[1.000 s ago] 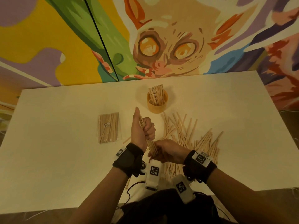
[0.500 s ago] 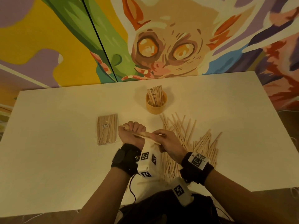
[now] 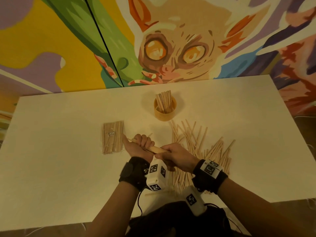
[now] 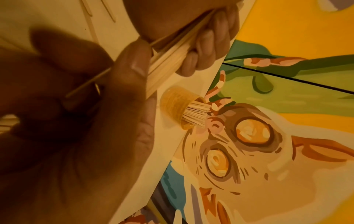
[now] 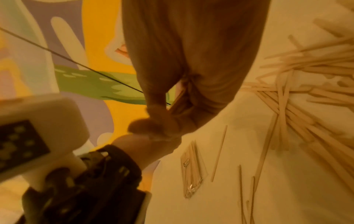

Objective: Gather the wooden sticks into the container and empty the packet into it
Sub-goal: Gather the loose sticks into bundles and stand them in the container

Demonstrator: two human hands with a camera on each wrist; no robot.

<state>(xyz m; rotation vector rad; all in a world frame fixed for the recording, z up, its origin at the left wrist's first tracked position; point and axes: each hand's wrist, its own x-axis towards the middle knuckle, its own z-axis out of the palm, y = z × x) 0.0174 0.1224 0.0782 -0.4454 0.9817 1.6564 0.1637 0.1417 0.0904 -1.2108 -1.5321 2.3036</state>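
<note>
A bundle of wooden sticks (image 3: 153, 149) lies nearly level between both hands, above the near middle of the white table (image 3: 68, 168). My left hand (image 3: 142, 144) grips its left end in a fist. My right hand (image 3: 176, 155) holds its right end with fingers curled round it. In the left wrist view the bundle (image 4: 168, 60) runs from my palm to the right hand's fingers (image 4: 210, 37). The round wooden container (image 3: 165, 109), with several sticks standing in it, stands farther back. A clear packet of sticks (image 3: 113, 136) lies flat to the left of my left hand.
A large heap of loose sticks (image 3: 201, 147) spreads over the table right of and under my right hand. A few single sticks (image 3: 157, 193) lie near the front edge. A painted wall (image 3: 171, 48) rises directly behind the table's far edge.
The bundle has swung from nearly upright to nearly level. My left hand turned over and dropped lower, and my right hand shifted up to the bundle's right end. Little moved in the last half second.
</note>
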